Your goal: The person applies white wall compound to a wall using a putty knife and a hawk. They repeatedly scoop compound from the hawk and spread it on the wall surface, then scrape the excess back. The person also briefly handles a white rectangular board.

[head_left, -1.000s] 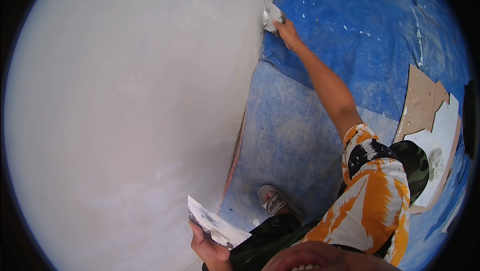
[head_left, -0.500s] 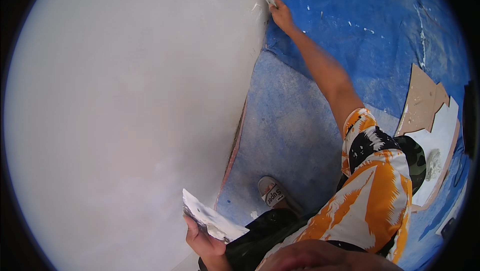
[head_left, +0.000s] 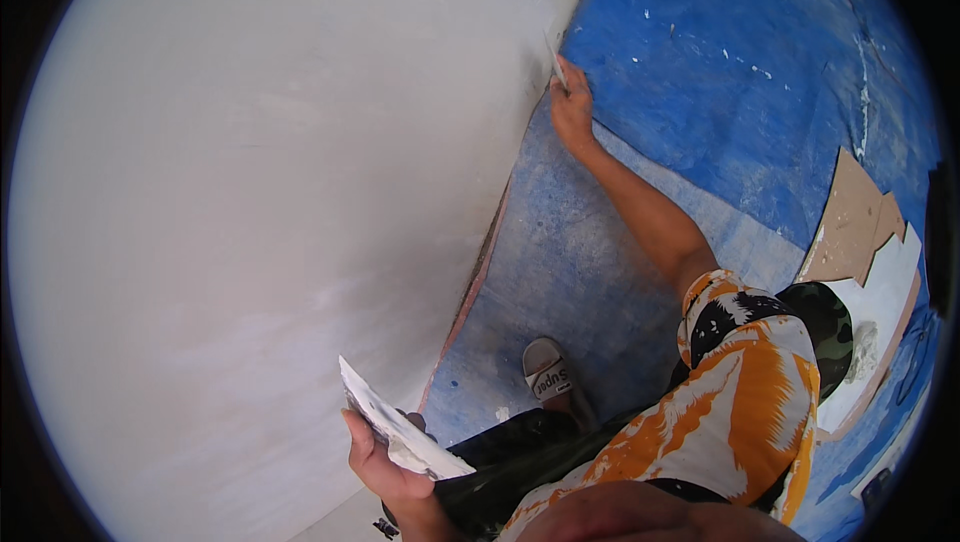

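Note:
My right arm stretches far ahead to the lower edge of the pale wall [head_left: 290, 192]. In my right hand [head_left: 573, 114] is a thin flat scraper [head_left: 555, 59], seen nearly edge-on at the wall; whether its blade touches cannot be told. Close to my body, my left hand [head_left: 385, 467] grips a flat plate [head_left: 400, 429] smeared with white putty. The thumb is on the near side and fingertips show behind it. The plate is tilted, and its handle, if any, is hidden.
Blue sheeting [head_left: 700, 52] covers the floor along the wall, spotted with white. A reddish edge strip [head_left: 470, 304] runs at the wall's foot. To the right lie torn brown cardboard [head_left: 845, 222] and a white board [head_left: 885, 312] bearing a greyish lump [head_left: 862, 350]. My sandalled foot [head_left: 547, 367] stands near the wall.
My right hand with the scraper has come back along the wall's foot, nearer to me. My left hand and the plate have shifted slightly left, and the plate appears more edge-on.

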The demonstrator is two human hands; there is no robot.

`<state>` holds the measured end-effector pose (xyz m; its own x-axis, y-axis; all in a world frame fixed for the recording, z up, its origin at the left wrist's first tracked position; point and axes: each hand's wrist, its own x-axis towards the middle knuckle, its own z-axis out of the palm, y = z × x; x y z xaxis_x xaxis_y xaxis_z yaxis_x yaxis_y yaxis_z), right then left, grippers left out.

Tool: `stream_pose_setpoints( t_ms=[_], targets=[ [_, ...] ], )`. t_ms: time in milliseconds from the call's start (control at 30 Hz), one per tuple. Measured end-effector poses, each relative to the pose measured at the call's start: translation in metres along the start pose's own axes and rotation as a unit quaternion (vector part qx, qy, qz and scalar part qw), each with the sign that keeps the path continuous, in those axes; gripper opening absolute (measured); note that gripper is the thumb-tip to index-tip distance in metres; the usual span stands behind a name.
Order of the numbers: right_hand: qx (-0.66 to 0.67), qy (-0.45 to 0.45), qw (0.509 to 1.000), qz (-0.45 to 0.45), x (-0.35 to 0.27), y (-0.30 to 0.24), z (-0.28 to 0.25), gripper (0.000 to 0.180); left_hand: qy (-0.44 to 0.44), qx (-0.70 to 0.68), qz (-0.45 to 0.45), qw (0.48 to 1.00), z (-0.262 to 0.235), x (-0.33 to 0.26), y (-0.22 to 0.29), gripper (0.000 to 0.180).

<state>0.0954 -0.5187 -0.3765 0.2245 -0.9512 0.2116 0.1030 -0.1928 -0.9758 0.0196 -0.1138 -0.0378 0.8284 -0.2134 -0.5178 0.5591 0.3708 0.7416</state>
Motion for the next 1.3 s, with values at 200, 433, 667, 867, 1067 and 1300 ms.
stream_pose_setpoints(
  t_ms=[200,433,667,867,1067,1300],
  targets=[
    [-0.118,-0.045,0.992,-0.025,0.17,0.026,-0.012,0.043,-0.129,0.009,0.02,0.991,-0.025,-0.004,0.019,0.044],
    [-0.042,-0.057,0.993,-0.096,-0.077,0.005,0.058,0.062,-0.181,0.014,0.013,0.983,-0.052,-0.004,0.034,0.043],
    [-0.021,-0.075,0.995,-0.062,-0.318,-0.055,0.114,0.078,-0.179,-0.017,0.004,0.984,-0.074,0.003,0.039,0.043],
    [0.044,-0.159,0.986,0.013,-0.316,-0.051,0.072,0.06,-0.221,-0.053,-0.012,0.974,-0.087,0.014,0.043,0.045],
    [-0.014,0.058,0.997,0.049,0.012,0.006,0.015,0.045,-0.243,-0.035,-0.002,0.969,-0.095,0.011,0.044,0.044],
    [-0.133,-0.073,0.988,-0.032,0.089,0.02,0.015,0.04,-0.209,-0.03,0.006,0.977,-0.101,0.005,0.044,0.042]
  ],
)
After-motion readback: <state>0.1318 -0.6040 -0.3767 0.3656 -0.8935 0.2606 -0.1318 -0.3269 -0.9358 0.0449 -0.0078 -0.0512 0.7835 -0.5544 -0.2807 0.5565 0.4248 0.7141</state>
